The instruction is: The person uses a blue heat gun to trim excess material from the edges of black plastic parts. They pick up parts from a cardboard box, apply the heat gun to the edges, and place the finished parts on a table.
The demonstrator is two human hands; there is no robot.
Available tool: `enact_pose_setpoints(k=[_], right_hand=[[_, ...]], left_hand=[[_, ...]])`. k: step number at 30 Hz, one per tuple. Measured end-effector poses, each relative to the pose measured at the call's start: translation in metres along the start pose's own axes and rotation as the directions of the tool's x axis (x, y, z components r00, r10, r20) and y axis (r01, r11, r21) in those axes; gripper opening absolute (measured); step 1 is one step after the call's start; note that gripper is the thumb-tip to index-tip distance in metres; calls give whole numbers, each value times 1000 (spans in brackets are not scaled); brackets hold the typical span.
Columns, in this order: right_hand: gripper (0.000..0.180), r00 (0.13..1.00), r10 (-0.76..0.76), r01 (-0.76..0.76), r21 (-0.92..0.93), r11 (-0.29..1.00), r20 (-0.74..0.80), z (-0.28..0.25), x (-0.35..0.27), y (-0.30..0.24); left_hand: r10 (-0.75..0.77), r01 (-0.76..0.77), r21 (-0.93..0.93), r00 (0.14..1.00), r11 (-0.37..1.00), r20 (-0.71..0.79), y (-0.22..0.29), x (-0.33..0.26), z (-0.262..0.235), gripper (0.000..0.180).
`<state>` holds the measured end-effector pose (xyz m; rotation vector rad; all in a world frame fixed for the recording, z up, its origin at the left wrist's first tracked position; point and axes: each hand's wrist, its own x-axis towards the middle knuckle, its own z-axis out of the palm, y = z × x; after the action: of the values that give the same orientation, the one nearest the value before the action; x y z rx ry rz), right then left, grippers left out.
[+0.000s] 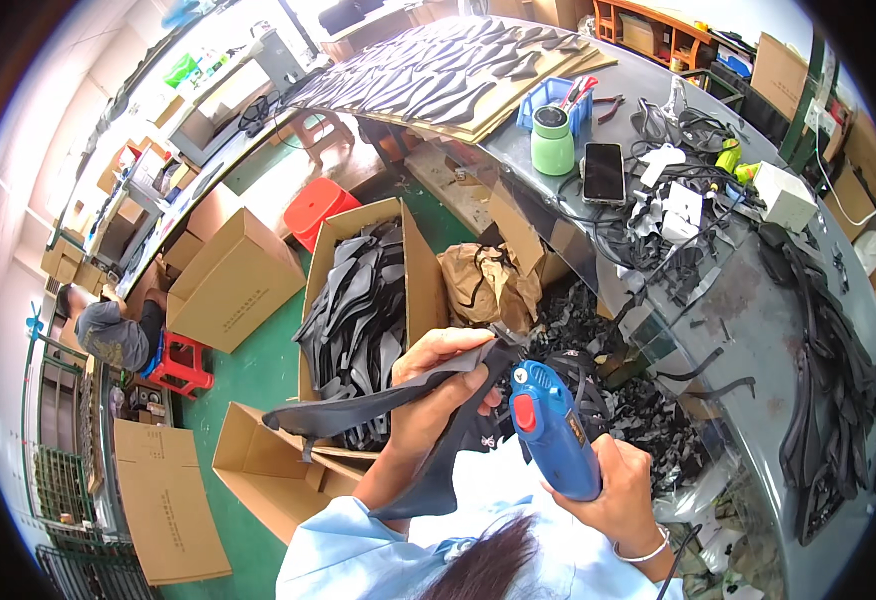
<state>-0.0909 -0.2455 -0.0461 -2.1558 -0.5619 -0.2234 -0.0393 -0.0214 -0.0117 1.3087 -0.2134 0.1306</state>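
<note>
My left hand is closed around a dark grey, curved strip of soft material, whose long ends hang down to the left and below. In my right hand is a blue handheld electric cutter with a red button. The cutter's head points up and meets the strip's upper end, or is very close to it; contact cannot be made out. Below and behind the tool lies a heap of black scraps.
An open carton full of similar dark pieces stands ahead. On the grey table at right are a green bottle, a phone and dark strips. Another person sits far left near a red stool.
</note>
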Motion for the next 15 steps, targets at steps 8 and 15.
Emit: enact_pose_setpoints(k=[8, 15], right_hand=[[43, 1000, 17, -16, -16, 1000, 7, -3, -4, 9], [36, 998, 12, -3, -133, 991, 68, -5, -11, 18]], left_hand=[[-471, 456, 124, 869, 881, 150, 27, 16, -15, 29], [-631, 588, 270, 769, 762, 105, 41, 25, -19, 32]])
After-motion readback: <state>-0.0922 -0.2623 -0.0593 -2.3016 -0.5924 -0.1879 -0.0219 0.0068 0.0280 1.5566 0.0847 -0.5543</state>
